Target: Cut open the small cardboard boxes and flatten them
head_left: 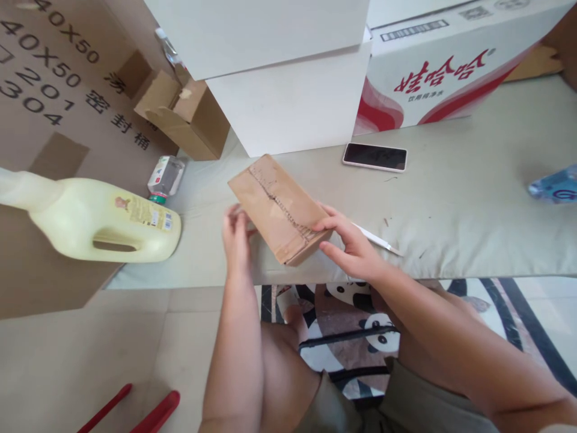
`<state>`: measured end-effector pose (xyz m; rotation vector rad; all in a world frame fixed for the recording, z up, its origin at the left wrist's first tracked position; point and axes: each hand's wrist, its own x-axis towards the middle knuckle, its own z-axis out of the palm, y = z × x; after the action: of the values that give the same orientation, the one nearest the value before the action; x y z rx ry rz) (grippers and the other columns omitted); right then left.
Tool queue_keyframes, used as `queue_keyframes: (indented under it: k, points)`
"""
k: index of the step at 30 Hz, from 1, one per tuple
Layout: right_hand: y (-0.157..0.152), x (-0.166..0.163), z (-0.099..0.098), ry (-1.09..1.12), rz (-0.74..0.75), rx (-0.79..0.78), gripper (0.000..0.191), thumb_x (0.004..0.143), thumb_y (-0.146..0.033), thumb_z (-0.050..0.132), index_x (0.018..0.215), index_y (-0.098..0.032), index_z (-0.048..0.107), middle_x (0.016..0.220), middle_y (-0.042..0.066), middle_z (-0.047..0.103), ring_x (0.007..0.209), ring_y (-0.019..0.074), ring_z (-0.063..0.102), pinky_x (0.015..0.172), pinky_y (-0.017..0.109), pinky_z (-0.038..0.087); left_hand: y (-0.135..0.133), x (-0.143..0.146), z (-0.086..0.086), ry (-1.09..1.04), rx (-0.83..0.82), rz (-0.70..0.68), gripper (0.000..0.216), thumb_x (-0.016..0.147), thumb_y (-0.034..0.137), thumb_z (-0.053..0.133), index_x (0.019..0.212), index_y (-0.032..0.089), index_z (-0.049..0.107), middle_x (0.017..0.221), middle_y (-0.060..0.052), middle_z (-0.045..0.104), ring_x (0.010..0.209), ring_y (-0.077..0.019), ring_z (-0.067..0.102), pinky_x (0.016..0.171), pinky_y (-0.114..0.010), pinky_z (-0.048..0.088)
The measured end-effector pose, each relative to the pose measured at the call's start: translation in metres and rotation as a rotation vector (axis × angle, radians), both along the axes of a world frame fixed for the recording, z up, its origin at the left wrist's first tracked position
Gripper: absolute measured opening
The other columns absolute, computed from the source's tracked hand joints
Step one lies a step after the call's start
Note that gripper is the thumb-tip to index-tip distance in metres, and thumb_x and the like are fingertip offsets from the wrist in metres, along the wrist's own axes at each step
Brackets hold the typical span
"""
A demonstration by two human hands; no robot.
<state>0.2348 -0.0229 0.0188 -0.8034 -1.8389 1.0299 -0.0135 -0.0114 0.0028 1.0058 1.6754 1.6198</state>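
A small brown cardboard box (280,207) is held tilted over the front of the cloth-covered surface, with a rough torn line running along its upper face. My right hand (349,243) grips its near right end, thumb and fingers around the corner. At the box's left side is my left hand (237,231), its fingers curled against the edge and partly hidden by the box. A thin white pen-like tool (376,239) with a narrow tip lies just beyond my right hand, partly covered by it.
A phone (376,157) lies before white cartons (288,108). To the left are a yellow jug (108,219), a small clear bottle (166,177) and an open cardboard box (193,123). A blue-labelled bottle (556,185) is far right. The greenish cloth (473,198) ends at a front edge.
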Motion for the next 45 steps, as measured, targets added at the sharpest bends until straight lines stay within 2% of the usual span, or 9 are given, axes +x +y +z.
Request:
queue_keyframes:
  k: [2, 5, 11, 16, 23, 26, 36, 40, 45]
  points:
    - [-0.001, 0.001, 0.001, -0.016, 0.095, 0.021, 0.024, 0.092, -0.036, 0.055, 0.113, -0.028, 0.06, 0.149, 0.011, 0.05, 0.142, 0.0266, 0.043, 0.112, 0.049, 0.039, 0.004, -0.001, 0.0, 0.006, 0.257, 0.071, 0.053, 0.076, 0.059, 0.065, 0.116, 0.025, 0.057, 0.125, -0.008, 0.061, 0.108, -0.0193, 0.061, 0.083, -0.029, 0.051]
    - [0.002, 0.005, -0.001, -0.011, 0.106, -0.001, 0.036, 0.091, -0.035, 0.055, 0.126, -0.028, 0.055, 0.141, 0.011, 0.057, 0.133, 0.0252, 0.053, 0.107, 0.046, 0.045, 0.005, 0.001, 0.003, 0.034, 0.35, -0.03, 0.058, 0.076, 0.06, 0.065, 0.119, 0.024, 0.051, 0.13, -0.009, 0.056, 0.122, -0.0224, 0.054, 0.098, -0.033, 0.045]
    - [0.019, 0.02, -0.006, -0.43, -0.519, -0.125, 0.028, 0.087, -0.03, 0.051, 0.112, -0.021, 0.06, 0.1, 0.011, 0.069, 0.091, 0.0265, 0.066, 0.083, 0.045, 0.052, 0.003, 0.006, 0.012, -0.012, 0.328, -0.009, 0.046, 0.07, 0.055, 0.066, 0.098, 0.024, 0.047, 0.113, -0.006, 0.057, 0.113, -0.0227, 0.055, 0.095, -0.033, 0.046]
    - [0.026, 0.031, -0.014, -0.896, -0.397, -0.174, 0.037, 0.082, -0.03, 0.056, 0.118, -0.021, 0.062, 0.112, 0.016, 0.066, 0.098, 0.0338, 0.064, 0.076, 0.045, 0.049, 0.005, 0.007, 0.017, -0.081, 0.351, 0.013, 0.039, 0.068, 0.049, 0.063, 0.089, 0.025, 0.041, 0.099, -0.002, 0.055, 0.098, -0.0195, 0.056, 0.083, -0.03, 0.046]
    - [0.034, 0.032, -0.008, -1.03, -0.397, -0.325, 0.017, 0.085, -0.033, 0.054, 0.091, -0.021, 0.065, 0.097, 0.012, 0.071, 0.088, 0.0289, 0.066, 0.068, 0.035, 0.042, 0.005, 0.009, 0.004, -0.04, 0.363, -0.05, 0.048, 0.066, 0.052, 0.072, 0.094, 0.023, 0.046, 0.098, -0.002, 0.054, 0.092, -0.018, 0.052, 0.08, -0.029, 0.043]
    - [0.034, 0.03, -0.004, -0.818, -0.414, -0.347, 0.019, 0.089, -0.037, 0.052, 0.091, -0.022, 0.062, 0.094, 0.008, 0.072, 0.085, 0.0242, 0.066, 0.069, 0.033, 0.042, 0.005, 0.01, 0.001, -0.019, 0.369, -0.069, 0.047, 0.069, 0.052, 0.072, 0.096, 0.023, 0.048, 0.1, -0.003, 0.054, 0.094, -0.0184, 0.052, 0.082, -0.03, 0.042]
    - [0.034, 0.014, -0.002, 0.578, -0.323, -0.547, 0.037, 0.088, -0.059, 0.053, 0.106, -0.028, 0.049, 0.069, -0.006, 0.055, 0.061, 0.0114, 0.058, 0.064, 0.027, 0.048, 0.005, 0.011, 0.0, -0.066, 0.385, -0.069, 0.046, 0.068, 0.049, 0.074, 0.096, 0.022, 0.05, 0.098, -0.002, 0.054, 0.091, -0.017, 0.051, 0.079, -0.028, 0.042]
    - [0.032, 0.009, 0.01, 0.822, -0.222, -0.552, 0.032, 0.084, -0.051, 0.063, 0.104, -0.03, 0.049, 0.07, -0.008, 0.052, 0.057, 0.0096, 0.054, 0.06, 0.026, 0.046, 0.005, 0.012, 0.001, -0.038, 0.388, -0.059, 0.047, 0.068, 0.051, 0.073, 0.096, 0.022, 0.049, 0.098, -0.002, 0.054, 0.091, -0.0166, 0.051, 0.079, -0.028, 0.042]
    - [0.025, 0.008, 0.029, 0.855, -0.21, -0.359, 0.026, 0.077, -0.043, 0.072, 0.091, -0.026, 0.058, 0.067, -0.006, 0.049, 0.058, 0.0101, 0.049, 0.06, 0.027, 0.045, 0.005, 0.012, 0.001, -0.042, 0.364, -0.058, 0.048, 0.069, 0.053, 0.073, 0.096, 0.023, 0.048, 0.1, -0.002, 0.053, 0.091, -0.0168, 0.051, 0.079, -0.028, 0.043]
